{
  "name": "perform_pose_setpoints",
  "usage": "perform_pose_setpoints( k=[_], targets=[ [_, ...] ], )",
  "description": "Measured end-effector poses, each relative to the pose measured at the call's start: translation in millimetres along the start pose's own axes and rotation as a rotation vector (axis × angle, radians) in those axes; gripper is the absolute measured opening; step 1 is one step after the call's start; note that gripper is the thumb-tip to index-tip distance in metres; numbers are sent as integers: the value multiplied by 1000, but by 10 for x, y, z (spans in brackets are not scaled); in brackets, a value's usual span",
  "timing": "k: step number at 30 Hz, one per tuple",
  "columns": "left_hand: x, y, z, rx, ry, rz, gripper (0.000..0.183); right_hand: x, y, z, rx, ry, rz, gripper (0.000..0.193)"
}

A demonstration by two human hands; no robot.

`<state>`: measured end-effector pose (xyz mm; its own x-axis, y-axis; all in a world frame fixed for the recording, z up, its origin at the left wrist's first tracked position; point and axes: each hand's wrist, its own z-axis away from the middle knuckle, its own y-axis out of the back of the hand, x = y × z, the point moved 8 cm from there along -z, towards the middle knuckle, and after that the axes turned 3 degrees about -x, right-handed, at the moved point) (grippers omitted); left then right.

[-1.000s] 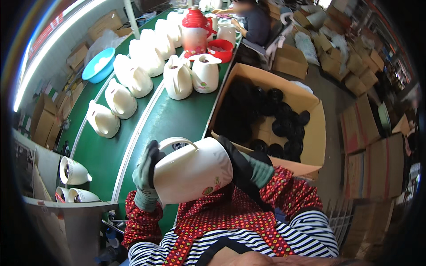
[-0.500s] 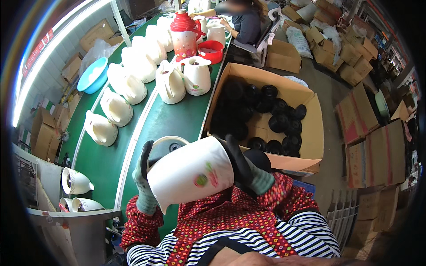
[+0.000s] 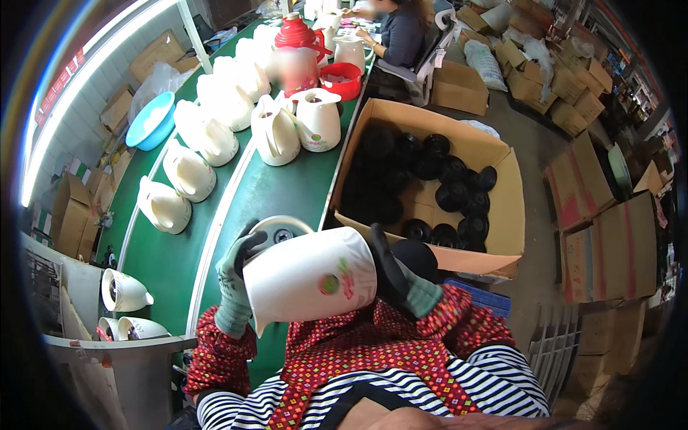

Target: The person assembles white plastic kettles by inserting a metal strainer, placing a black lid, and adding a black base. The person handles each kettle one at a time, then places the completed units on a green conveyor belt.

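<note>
Between my two gloved hands, a white jug (image 3: pixel 301 281) with a green and pink print lies on its side over my lap. Its spout end is toward my left, pointing down. My left hand (image 3: pixel 235 276) grips the spout end, the dark fingertips curled at its upper edge. Against the base end, my right hand (image 3: pixel 396 276) is pressed, fingers pointing up. A pale round rim with a dark disc (image 3: pixel 284 234) shows just behind the jug, partly hidden by it. Beside my right hand is a black rounded piece (image 3: pixel 419 259); what supports it is hidden.
On the green bench (image 3: pixel 236 208) stand several white jugs (image 3: pixel 163 204), a red flask (image 3: pixel 295 61) and a red basin (image 3: pixel 341 81). A cardboard box (image 3: pixel 502 193) of black round parts is at the right. A co-worker (image 3: pixel 403 36) sits beyond. Left are a blue basin (image 3: pixel 150 123) and a grey bin (image 3: pixel 122 349).
The jug has turned slightly and its spout end has shifted up. My left fingers have bent over its edge. The co-worker has moved a little to the right.
</note>
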<state>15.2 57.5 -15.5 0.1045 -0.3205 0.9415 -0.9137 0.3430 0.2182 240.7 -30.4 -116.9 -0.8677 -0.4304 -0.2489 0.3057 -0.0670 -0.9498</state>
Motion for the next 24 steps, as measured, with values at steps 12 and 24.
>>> perform_pose_setpoints(
  k=[12,24],
  targets=[
    [-115,-1142,568,-393,436,1012,94,-231,-1710,605,-820,605,2138,101],
    [-509,-295,136,-209,200,31,58,-564,-834,510,-256,1070,1128,74]
  ],
)
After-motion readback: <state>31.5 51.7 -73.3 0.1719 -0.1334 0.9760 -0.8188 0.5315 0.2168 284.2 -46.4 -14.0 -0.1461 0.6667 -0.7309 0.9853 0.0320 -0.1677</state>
